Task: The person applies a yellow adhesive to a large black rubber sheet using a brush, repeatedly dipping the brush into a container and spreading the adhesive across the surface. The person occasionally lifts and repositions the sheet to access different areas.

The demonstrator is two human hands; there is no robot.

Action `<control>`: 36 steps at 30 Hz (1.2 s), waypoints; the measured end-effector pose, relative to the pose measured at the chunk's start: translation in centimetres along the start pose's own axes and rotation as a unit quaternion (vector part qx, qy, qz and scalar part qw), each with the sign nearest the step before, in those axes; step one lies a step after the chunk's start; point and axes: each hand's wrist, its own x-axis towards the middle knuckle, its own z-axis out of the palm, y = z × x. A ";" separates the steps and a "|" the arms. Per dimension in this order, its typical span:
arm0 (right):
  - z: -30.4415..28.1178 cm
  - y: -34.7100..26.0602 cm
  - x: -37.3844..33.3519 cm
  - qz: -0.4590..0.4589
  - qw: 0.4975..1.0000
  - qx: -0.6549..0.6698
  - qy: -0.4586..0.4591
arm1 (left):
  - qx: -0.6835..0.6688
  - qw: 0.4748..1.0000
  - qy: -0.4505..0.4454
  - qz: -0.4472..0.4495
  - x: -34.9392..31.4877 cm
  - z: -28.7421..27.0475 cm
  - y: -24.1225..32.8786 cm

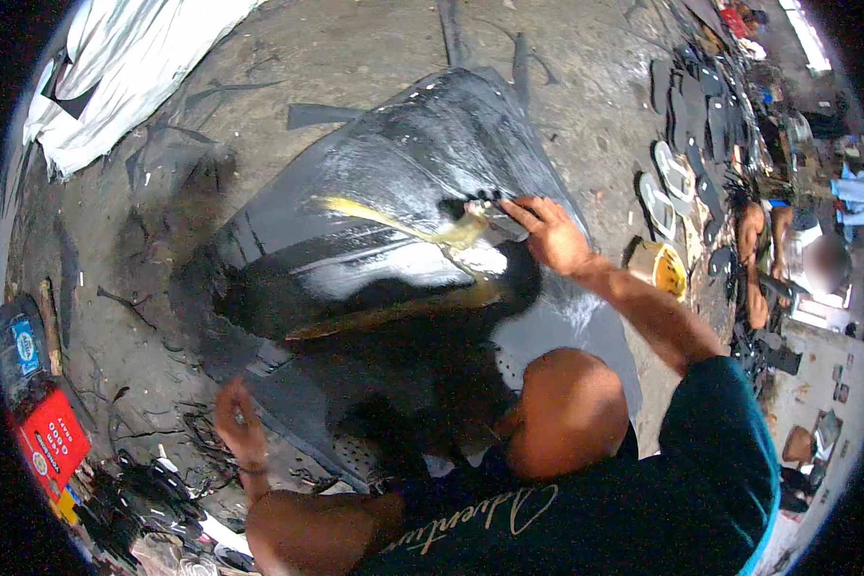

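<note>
A large dark rubber-like sheet (557,326) lies on the floor, its surface smeared with whitish streaks. Across its middle runs a wet yellowish glue-like smear (394,223), with a thick pale patch near the right end. My right hand (555,233) pinches a small flat grey spreader (507,227) against the sheet, beside that patch. My left hand (239,422) hovers by the near left edge of the sheet, slightly blurred. Its fingers are loosely curled and apart, with nothing visible in them. Shadow darkens the near part of the sheet.
Dark shoe soles (677,106) and a pair of pale slippers (674,173) lie at right, beside a yellow tub (658,267). Another person (758,250) sits beyond them. White sheeting (134,77) lies far left, a red box (56,437) near left; dark strips litter the floor.
</note>
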 end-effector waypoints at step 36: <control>0.7 -20.8 29.3 0.184 0.981 -0.016 0.053 | -0.267 0.929 0.173 -0.188 1.5 1.4 -3.4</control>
